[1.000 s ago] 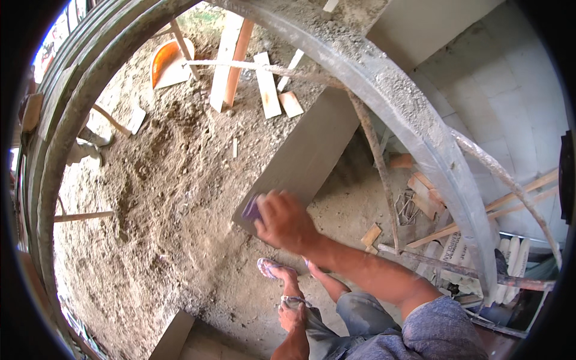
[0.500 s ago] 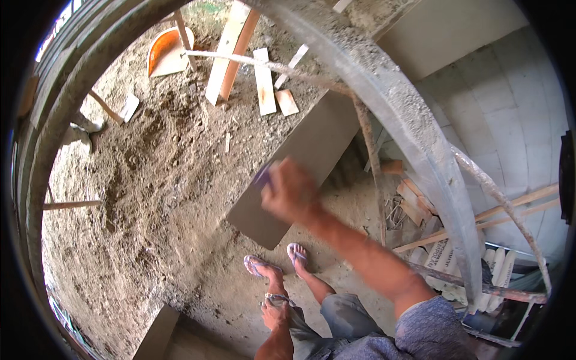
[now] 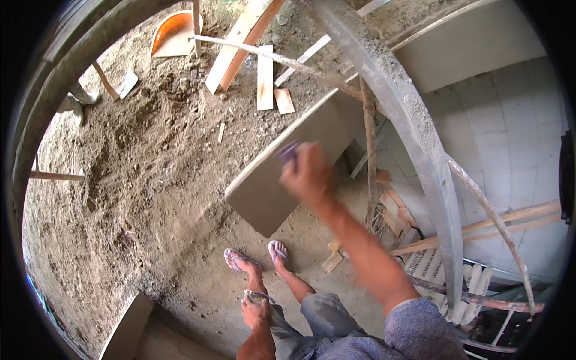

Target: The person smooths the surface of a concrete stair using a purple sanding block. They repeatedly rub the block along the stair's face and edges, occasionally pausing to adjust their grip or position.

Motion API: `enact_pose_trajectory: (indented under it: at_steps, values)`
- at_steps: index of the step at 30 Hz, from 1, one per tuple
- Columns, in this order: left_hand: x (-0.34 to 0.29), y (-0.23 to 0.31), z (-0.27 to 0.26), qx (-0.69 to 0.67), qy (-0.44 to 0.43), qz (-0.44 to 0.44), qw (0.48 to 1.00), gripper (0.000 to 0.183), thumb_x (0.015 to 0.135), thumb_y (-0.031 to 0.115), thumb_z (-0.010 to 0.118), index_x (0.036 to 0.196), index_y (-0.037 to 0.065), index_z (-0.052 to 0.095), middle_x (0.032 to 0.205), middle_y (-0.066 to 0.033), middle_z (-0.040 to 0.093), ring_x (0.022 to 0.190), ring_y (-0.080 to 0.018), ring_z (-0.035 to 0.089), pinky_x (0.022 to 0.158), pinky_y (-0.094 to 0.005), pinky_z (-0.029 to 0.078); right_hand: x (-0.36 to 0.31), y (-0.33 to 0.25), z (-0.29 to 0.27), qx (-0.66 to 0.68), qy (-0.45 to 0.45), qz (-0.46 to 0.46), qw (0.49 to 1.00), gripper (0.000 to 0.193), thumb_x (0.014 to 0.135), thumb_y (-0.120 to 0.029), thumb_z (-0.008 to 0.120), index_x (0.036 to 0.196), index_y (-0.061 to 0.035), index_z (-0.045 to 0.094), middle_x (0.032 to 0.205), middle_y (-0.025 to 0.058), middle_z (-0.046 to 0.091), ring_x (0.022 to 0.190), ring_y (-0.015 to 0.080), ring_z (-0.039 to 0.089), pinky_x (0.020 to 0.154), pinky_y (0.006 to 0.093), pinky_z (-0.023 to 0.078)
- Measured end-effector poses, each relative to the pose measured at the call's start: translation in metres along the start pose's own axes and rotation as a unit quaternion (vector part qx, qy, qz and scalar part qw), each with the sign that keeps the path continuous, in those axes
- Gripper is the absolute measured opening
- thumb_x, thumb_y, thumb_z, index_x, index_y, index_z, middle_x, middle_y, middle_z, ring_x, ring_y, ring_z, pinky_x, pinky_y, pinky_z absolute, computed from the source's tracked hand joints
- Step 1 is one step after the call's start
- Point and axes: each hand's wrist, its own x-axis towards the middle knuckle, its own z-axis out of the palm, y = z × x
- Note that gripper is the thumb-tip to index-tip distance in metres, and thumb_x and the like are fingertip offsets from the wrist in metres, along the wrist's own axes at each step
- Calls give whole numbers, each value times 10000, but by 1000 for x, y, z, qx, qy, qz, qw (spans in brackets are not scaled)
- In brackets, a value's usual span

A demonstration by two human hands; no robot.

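I start with the biggest piece — the large, flat, grey-beige rectangular tile (image 3: 282,174) that stands tilted on the sandy, rubble-strewn dirt floor (image 3: 138,180), its lower corner down near my sandalled feet and its upper end running up toward the rough, mortar-caked curved beam (image 3: 408,132). The tile lies directly under my right hand (image 3: 309,177), which is raised over its upper-middle face.

That hand is clenched around a small purple pad or sponge-like block (image 3: 289,151); only an end of it pokes out past the knuckles toward the tile's far edge, and motion blur hides whether it actually touches the surface. So the purple piece sits at the top of the grip, the tile just beneath and beyond it.

As I judge it, working this face well means keeping the pad flat, with even pressure, and strokes running along the tile's long side — not letting the leaning slab slip on the loose dirt.

My left hand (image 3: 257,312) rests low against my knee, on the grey shorts; fingers loosely curled, holding nothing I can make out.
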Motion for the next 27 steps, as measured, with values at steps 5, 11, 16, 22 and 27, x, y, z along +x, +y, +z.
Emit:
enact_pose_trajectory:
  at_steps: [5,11,16,22,27]
  values:
    - [9,-13,11,-32,1,8,999,902,776,524,776,1535,179,432,1532,-114,466,1331,-376,530,1070,-500,483,25,32,-31,23,51,19,998,343,850,-194,719,1102,-16,571,996,178,597,879,343,637,745,474,547]
    - [5,-20,17,-33,20,25,999,905,792,483,784,1552,187,391,1557,-107,436,1311,-413,531,1058,-506,491,19,-68,-35,142,-84,-303,939,459,761,-236,772,1156,-74,602,1032,107,605,933,292,598,843,441,474]
    - [-2,-20,32,-25,28,24,999,900,793,481,786,1550,194,393,1556,-108,435,1315,-413,526,1039,-516,506,4,-66,-31,77,-166,-372,910,492,728,-248,769,1166,-79,622,1057,104,612,934,282,576,836,424,449]
    - [-11,-18,48,-40,32,-16,999,906,796,493,787,1561,217,387,1560,-99,433,1306,-393,538,1031,-519,509,-51,10,-75,36,-206,-420,883,501,664,-221,792,1116,-93,616,1023,82,576,934,266,569,827,407,447]
    - [-10,-19,57,-22,31,-11,999,910,793,502,790,1561,225,389,1562,-88,436,1313,-389,534,1037,-518,503,-39,-4,-86,72,-134,-324,934,534,706,-205,778,1189,-77,587,1022,116,583,945,303,586,844,433,464]
